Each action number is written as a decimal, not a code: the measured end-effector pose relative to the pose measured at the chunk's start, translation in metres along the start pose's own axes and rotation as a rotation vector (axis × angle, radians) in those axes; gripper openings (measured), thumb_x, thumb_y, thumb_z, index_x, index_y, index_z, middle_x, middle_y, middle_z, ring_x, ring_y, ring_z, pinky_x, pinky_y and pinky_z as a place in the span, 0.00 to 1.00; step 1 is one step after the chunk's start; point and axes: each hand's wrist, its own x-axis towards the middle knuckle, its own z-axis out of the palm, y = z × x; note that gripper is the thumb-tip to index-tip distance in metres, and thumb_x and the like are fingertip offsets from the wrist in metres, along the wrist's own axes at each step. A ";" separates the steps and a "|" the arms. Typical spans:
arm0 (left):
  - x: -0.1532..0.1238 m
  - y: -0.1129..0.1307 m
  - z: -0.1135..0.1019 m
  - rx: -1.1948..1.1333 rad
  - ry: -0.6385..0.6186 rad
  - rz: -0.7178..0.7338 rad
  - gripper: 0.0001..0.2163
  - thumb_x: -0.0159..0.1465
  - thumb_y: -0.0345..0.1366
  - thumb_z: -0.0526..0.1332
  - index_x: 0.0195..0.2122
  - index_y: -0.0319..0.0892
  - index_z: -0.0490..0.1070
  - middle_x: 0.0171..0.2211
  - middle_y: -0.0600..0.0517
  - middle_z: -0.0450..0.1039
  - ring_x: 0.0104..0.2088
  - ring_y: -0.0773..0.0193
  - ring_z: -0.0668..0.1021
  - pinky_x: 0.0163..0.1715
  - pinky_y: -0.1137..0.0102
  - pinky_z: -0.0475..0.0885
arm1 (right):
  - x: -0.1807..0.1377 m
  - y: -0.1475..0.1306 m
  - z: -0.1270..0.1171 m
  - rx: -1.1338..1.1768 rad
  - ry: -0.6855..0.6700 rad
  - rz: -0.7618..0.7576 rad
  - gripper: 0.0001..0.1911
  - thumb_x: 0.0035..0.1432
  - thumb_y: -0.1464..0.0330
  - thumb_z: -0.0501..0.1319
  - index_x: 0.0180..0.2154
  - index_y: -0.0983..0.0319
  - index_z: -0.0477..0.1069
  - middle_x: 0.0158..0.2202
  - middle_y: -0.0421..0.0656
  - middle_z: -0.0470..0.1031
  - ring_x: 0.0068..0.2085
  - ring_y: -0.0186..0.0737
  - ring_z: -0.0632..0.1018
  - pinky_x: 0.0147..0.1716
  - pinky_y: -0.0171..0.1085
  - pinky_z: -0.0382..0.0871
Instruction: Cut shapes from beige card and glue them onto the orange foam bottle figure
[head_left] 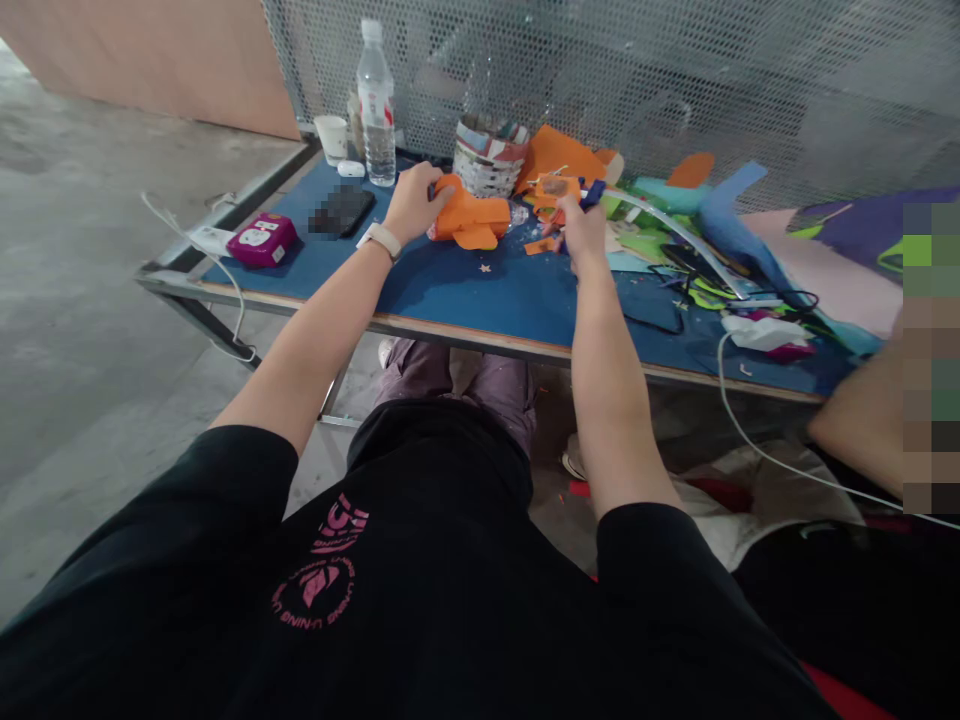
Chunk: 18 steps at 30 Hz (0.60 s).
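Note:
My left hand [417,203] is closed on the near left end of a bottle wrapped in orange foam sheet [471,215]. Flat orange pieces stick out from this bottle, and its clear neck points right. It lies on the blue tabletop [450,290]. To the right, my right hand [585,228] is closed around a dark blue object [593,193], whose kind I cannot make out because the fingers cover most of it. Small orange scraps [541,246] lie beside that hand. Behind the wrapped bottle stands a woven paper basket [491,155].
A water bottle [376,105], a paper cup [331,138], a black phone [346,212] and a magenta box [262,240] stand or lie at left. Coloured foam sheets [720,205] pile up at right. Behind is a perforated metal panel [600,70]. Another person's arm [862,420] is at far right.

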 end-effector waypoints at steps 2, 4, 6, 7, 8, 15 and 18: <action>-0.001 -0.001 -0.001 -0.024 -0.010 0.033 0.29 0.74 0.49 0.73 0.26 0.58 0.52 0.27 0.47 0.67 0.45 0.32 0.84 0.54 0.40 0.81 | 0.009 0.011 0.005 0.108 0.010 -0.043 0.36 0.68 0.31 0.84 0.40 0.55 0.81 0.34 0.54 0.86 0.32 0.57 0.88 0.28 0.52 0.89; 0.001 -0.005 0.001 -0.016 0.001 0.032 0.28 0.73 0.49 0.72 0.26 0.59 0.52 0.28 0.46 0.68 0.45 0.32 0.83 0.53 0.40 0.80 | 0.020 0.024 0.009 0.163 0.025 -0.041 0.37 0.70 0.30 0.82 0.36 0.54 0.77 0.31 0.52 0.84 0.28 0.53 0.84 0.25 0.49 0.86; 0.003 -0.011 0.006 0.014 0.021 0.011 0.28 0.73 0.44 0.71 0.26 0.57 0.50 0.31 0.45 0.70 0.46 0.33 0.84 0.54 0.40 0.79 | 0.030 0.036 0.011 0.182 0.037 -0.040 0.39 0.71 0.29 0.80 0.34 0.54 0.75 0.32 0.52 0.84 0.28 0.52 0.84 0.23 0.48 0.84; 0.005 -0.015 0.010 0.027 0.028 0.001 0.29 0.73 0.42 0.71 0.26 0.57 0.49 0.31 0.44 0.71 0.46 0.33 0.84 0.54 0.41 0.78 | 0.034 0.040 0.011 0.186 0.030 -0.049 0.40 0.71 0.28 0.79 0.34 0.54 0.75 0.32 0.53 0.84 0.29 0.52 0.84 0.23 0.48 0.84; 0.007 -0.018 0.013 0.033 0.029 -0.002 0.29 0.74 0.41 0.71 0.26 0.56 0.48 0.32 0.44 0.71 0.46 0.33 0.84 0.54 0.41 0.77 | 0.037 0.044 0.012 0.189 0.014 -0.063 0.41 0.70 0.26 0.79 0.35 0.54 0.75 0.33 0.53 0.85 0.29 0.53 0.85 0.24 0.49 0.85; 0.017 -0.036 0.026 0.020 0.040 0.012 0.34 0.77 0.47 0.75 0.26 0.60 0.48 0.30 0.47 0.66 0.44 0.33 0.79 0.51 0.44 0.74 | 0.019 0.034 0.001 0.194 -0.128 -0.175 0.49 0.66 0.16 0.75 0.40 0.56 0.78 0.39 0.57 0.88 0.37 0.63 0.92 0.30 0.57 0.93; 0.018 -0.041 0.027 0.042 0.016 0.026 0.33 0.79 0.48 0.76 0.28 0.62 0.50 0.29 0.49 0.66 0.44 0.38 0.77 0.51 0.47 0.74 | 0.008 0.024 -0.003 0.173 -0.146 -0.192 0.49 0.67 0.15 0.74 0.41 0.55 0.78 0.39 0.56 0.88 0.39 0.63 0.93 0.30 0.55 0.93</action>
